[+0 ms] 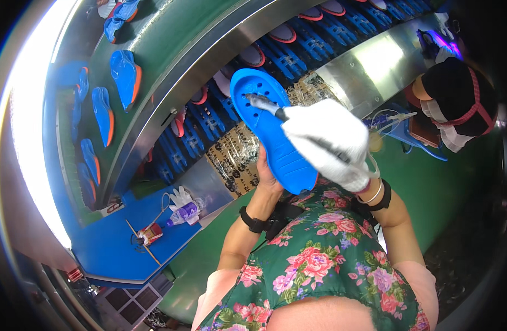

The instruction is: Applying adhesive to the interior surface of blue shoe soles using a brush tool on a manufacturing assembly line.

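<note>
A blue shoe sole (289,157) is held up in front of me, its rounded far end marked with several dark holes. My left hand (266,171), bare, is closed on the sole's left edge; part of the fingers is hidden behind it. My right hand (328,138) wears a white glove and grips a brush (262,103) with a dark handle. The greyish bristle tip lies over the holes at the sole's far end, seemingly touching its surface.
At left, a green conveyor belt (159,36) carries blue-and-orange soles (125,77). Below it runs a line of blue racks (193,140) with shoe parts. A blue table (110,243) bears a bottle (184,213) and a red pot (150,234). A co-worker (457,99) sits at right.
</note>
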The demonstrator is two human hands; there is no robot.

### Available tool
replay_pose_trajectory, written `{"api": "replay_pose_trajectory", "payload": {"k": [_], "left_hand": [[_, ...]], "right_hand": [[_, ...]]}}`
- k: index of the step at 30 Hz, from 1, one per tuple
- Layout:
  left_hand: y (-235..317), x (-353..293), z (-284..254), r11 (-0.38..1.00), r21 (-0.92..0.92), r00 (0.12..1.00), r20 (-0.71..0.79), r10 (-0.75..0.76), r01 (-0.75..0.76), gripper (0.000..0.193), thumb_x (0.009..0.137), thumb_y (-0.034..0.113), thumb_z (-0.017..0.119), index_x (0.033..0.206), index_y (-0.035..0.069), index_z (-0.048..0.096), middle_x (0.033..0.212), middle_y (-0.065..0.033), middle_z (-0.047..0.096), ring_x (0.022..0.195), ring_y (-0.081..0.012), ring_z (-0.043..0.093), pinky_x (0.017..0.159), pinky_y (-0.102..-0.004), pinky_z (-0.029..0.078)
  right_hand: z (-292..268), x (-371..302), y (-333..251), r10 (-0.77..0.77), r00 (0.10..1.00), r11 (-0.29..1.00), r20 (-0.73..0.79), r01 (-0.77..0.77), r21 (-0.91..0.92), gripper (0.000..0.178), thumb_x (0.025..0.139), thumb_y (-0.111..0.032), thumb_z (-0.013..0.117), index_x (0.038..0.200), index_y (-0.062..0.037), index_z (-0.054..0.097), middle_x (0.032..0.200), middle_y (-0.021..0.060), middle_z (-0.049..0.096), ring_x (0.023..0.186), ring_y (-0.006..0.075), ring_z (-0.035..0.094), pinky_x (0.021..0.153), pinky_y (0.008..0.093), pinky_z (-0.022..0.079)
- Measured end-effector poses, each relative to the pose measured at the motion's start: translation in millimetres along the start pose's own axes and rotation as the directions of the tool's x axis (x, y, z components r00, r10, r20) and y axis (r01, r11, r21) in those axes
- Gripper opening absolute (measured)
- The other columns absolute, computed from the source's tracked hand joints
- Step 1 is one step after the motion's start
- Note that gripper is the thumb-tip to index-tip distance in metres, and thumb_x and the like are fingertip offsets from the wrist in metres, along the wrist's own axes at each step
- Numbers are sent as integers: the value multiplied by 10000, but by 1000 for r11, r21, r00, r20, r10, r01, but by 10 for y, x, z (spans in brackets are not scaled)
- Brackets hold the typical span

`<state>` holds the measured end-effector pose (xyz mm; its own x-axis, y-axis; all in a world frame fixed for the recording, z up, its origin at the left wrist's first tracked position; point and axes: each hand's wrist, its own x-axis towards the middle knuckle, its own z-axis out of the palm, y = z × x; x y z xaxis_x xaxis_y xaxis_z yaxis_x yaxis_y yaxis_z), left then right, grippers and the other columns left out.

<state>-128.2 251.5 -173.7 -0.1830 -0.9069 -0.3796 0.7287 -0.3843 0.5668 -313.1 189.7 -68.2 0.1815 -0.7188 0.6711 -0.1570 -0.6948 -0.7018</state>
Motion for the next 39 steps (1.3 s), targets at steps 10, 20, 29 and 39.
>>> {"api": "replay_pose_trajectory", "payload": {"k": [10,20,29,39], "left_hand": [[116,256,349,978,-95,977,89,194,-186,884,971,711,451,1575,84,295,1523,-148,473,1368,-336,503,1143,-520,432],[226,401,240,891,-451,960,222,173,-56,1002,887,758,563,1547,37,346,1464,-162,538,1353,-430,498,1111,-600,439],[280,382,297,858,-509,921,365,139,72,988,849,791,580,1494,58,426,1415,-261,542,1238,-415,593,1078,-599,466],[364,366,186,877,-475,923,365,126,68,1032,854,820,531,1521,47,383,1432,-261,527,1170,-472,601,999,-584,511]], "right_hand": [[108,-173,61,128,988,980,-84,-113,166,203,803,11,771,1000,-40,769,1035,147,758,889,278,731,817,378,574],[189,-263,196,174,985,955,3,-169,244,170,812,1,787,977,-40,778,1030,124,768,941,240,733,839,354,574],[145,-382,116,64,988,948,140,-104,302,182,789,-59,822,968,-81,799,997,102,775,904,259,730,786,359,576],[109,-532,162,65,967,906,247,-161,392,167,794,-81,823,958,-101,798,1029,91,771,886,254,728,783,377,582]]}}
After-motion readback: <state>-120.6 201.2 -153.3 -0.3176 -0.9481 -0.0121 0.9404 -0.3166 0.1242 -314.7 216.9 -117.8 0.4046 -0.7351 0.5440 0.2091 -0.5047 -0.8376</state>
